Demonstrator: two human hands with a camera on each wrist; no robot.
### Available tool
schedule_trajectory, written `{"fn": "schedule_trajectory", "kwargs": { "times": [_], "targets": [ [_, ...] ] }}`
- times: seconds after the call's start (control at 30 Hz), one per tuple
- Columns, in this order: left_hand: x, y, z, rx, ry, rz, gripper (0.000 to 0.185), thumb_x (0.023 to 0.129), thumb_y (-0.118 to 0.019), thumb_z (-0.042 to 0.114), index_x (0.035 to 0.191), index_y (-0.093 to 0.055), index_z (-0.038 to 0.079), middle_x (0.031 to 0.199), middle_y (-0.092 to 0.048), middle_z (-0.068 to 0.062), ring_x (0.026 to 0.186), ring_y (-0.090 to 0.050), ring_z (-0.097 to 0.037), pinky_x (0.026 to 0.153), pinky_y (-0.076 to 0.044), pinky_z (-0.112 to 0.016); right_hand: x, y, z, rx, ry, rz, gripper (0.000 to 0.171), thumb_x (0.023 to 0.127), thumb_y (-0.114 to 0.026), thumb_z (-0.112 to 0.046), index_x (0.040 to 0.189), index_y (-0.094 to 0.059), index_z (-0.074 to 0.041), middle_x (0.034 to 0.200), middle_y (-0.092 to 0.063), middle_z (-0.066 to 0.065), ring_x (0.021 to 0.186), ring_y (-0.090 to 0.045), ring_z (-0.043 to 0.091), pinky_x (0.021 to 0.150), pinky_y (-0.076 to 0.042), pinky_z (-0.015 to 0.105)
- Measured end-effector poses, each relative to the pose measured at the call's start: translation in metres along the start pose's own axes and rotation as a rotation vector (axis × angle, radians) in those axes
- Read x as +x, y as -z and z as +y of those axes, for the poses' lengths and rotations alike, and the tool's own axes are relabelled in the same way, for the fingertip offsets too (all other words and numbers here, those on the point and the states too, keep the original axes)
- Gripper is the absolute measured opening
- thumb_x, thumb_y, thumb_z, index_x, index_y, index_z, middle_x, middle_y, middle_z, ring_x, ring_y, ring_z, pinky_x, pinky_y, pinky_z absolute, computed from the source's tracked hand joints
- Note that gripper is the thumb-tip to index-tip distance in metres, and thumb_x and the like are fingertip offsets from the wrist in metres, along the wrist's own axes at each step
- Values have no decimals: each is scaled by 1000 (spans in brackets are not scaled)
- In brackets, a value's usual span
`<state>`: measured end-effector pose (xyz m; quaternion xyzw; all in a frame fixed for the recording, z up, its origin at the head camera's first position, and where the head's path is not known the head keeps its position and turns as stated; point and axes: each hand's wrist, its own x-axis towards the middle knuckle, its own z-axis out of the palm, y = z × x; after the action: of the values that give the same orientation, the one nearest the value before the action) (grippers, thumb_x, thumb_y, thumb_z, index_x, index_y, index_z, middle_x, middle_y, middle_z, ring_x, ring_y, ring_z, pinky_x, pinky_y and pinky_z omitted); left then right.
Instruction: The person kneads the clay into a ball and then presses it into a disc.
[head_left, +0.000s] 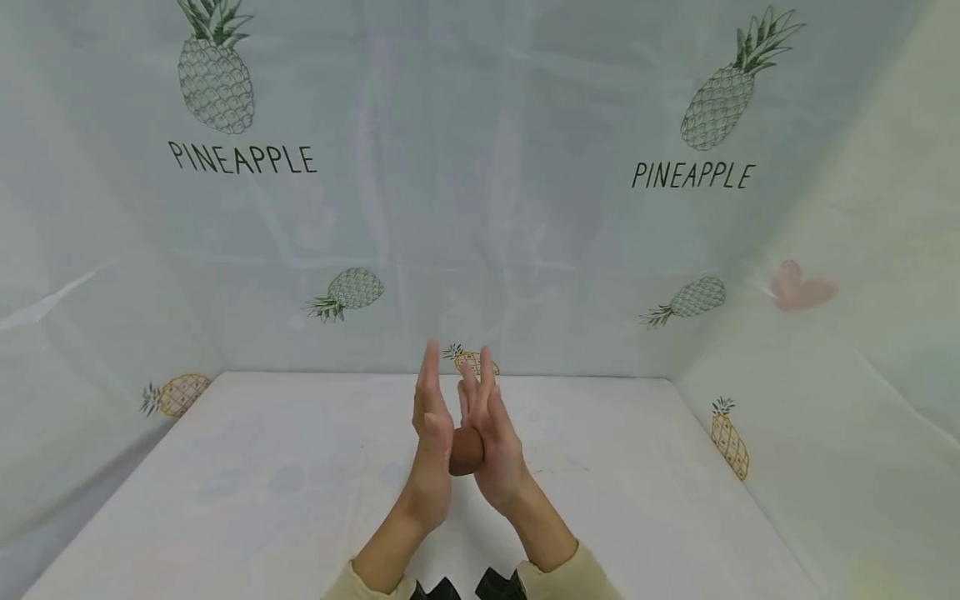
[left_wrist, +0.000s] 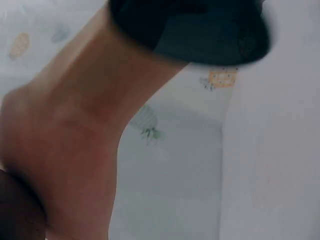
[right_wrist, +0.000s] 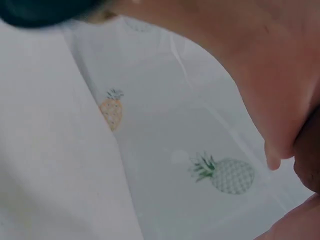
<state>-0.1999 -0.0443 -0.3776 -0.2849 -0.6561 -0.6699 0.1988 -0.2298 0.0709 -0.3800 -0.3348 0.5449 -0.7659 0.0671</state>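
A brown lump of what looks like clay (head_left: 467, 452), rounded in shape, sits between the two palms above the table. My left hand (head_left: 432, 450) presses it from the left, fingers straight and pointing up and away. From the other side my right hand (head_left: 495, 446) presses with its palm, its fingers extended and slightly spread. In the left wrist view the brown lump (left_wrist: 20, 210) shows at the lower left against the palm. The right wrist view shows part of the lump (right_wrist: 307, 150) at the right edge, touching the hand.
A white table (head_left: 262, 483) lies beneath the hands. Pale sheets printed with pineapples (head_left: 480, 208) hang behind it and on both sides. Dark wrist-camera parts (head_left: 501, 583) show near the beige sleeves (head_left: 573, 579).
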Motion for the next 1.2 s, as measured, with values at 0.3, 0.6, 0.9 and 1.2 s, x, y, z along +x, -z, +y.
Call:
{"fn": "schedule_trajectory", "kwargs": {
  "times": [0.3,0.6,0.9,1.2],
  "targets": [
    [19,26,-9,31,-21,142,71,110,-15,65,171,3,35,177,11,10,161,18,-13,122,16,-68,-3,-27,-20,-17,68,-43,61,112,-1,-51,166,23,-38,176,18,-7,163,19,21,126,18,58],
    [3,-8,-19,110,38,-50,61,114,-8,52,171,6,34,178,10,10,163,14,-25,119,11,-73,-9,-3,-46,-97,250,126,64,112,-5,-52,167,20,-35,177,14,-5,163,15,21,126,17,57],
    [-6,-14,-5,-55,35,-83,63,113,-8,53,172,6,33,177,9,11,162,15,-19,118,11,-77,-1,10,-22,-112,125,158,61,113,-9,-49,169,15,-39,177,13,-9,163,17,19,123,19,63],
    [14,26,-3,-74,-26,121,74,110,-17,66,172,4,31,176,13,9,160,22,-14,122,18,-66,-9,-25,-14,-75,-51,-45,62,113,-6,-52,167,20,-38,176,16,-11,163,16,20,127,13,62]
  ]
}}
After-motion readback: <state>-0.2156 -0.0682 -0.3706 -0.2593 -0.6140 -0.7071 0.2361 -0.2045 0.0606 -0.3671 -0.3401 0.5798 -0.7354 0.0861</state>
